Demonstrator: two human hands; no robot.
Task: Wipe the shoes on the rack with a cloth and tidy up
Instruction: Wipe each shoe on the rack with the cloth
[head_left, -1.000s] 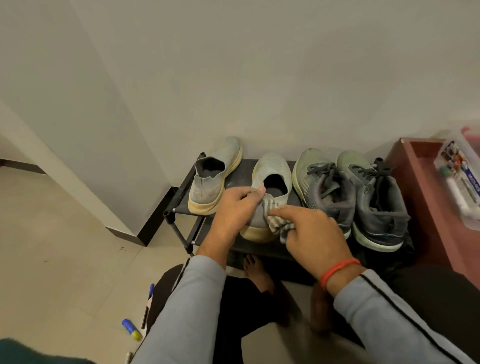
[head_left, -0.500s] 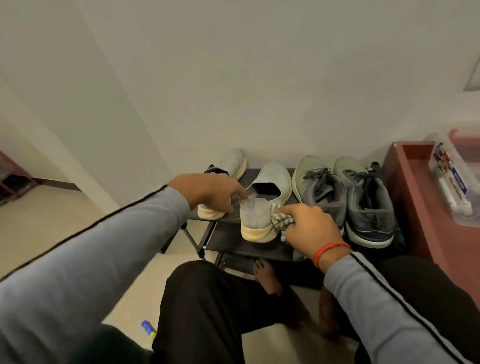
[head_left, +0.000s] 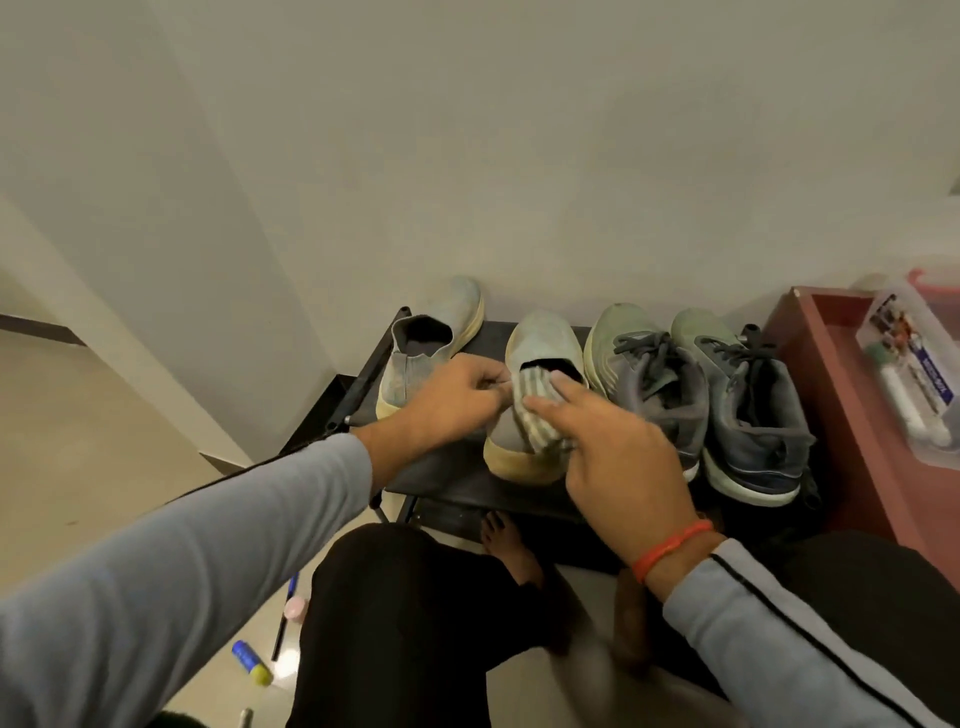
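Grey sleeves (head_left: 182, 561), red wristband (head_left: 670, 548)

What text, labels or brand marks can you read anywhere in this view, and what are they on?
No text reads clearly.
Clear plastic box on the red shelf: blue label with white lettering, too blurred to read.
Blue and yellow tube on the floor: no legible print.
Slip-on shoe under the cloth, and the grey lace-up shoes: no brand mark visible.

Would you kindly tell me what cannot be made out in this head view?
- Heel of the slip-on shoe: covered by the striped cloth and right hand.
- Left hand fingertips: curled against the cloth's edge, grip unclear.
- Clear plastic box: cut by the right edge; label unreadable.
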